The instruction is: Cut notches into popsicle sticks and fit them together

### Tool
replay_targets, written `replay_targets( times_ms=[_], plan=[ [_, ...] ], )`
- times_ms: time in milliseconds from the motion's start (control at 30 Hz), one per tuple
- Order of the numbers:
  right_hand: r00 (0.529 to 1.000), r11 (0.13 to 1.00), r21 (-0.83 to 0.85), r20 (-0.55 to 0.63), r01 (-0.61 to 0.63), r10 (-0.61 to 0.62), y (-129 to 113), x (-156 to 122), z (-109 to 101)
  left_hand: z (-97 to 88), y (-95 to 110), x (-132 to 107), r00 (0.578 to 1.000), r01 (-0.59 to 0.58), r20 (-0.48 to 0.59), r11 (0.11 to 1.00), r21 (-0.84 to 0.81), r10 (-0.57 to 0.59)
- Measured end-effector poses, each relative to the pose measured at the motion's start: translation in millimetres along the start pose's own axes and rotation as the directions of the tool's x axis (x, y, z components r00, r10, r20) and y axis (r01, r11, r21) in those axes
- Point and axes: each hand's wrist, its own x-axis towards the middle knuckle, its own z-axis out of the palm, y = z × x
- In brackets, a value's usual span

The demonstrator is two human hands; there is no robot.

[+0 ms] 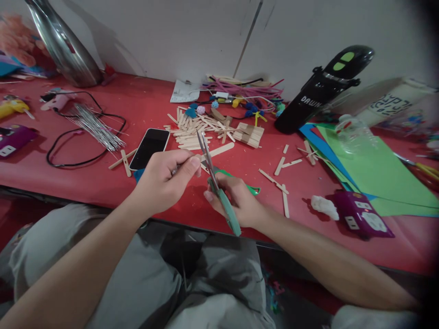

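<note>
My right hand grips green-handled scissors, whose blades point up and away toward a pile of wooden craft sticks. My left hand pinches a wooden stick that runs across the scissor blades. Both hands hover over the near edge of the red table. A black phone lies face up just left of my left hand.
A bundle of thin metal wires and a black cable lie at left. Pipe cleaners, a black bottle-shaped device, coloured paper sheets, a purple box and loose stick pieces sit at right.
</note>
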Motion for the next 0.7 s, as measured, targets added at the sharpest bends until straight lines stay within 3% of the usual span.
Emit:
replay_targets(
  times_ms=[233,700],
  plan=[
    [0.991,0.988,0.111,0.096,-0.107,0.096,-2.6,-6.2,-3.7,-0.6,-3.3,-0.8,1.000,-0.001,-0.025,1.000,-0.002,0.001],
    [0.989,0.991,0.116,0.139,-0.061,0.045,3.0,-5.1,-6.5,-7.9,-6.3,-0.9,0.993,0.107,-0.054,0.993,-0.053,-0.109]
  ],
)
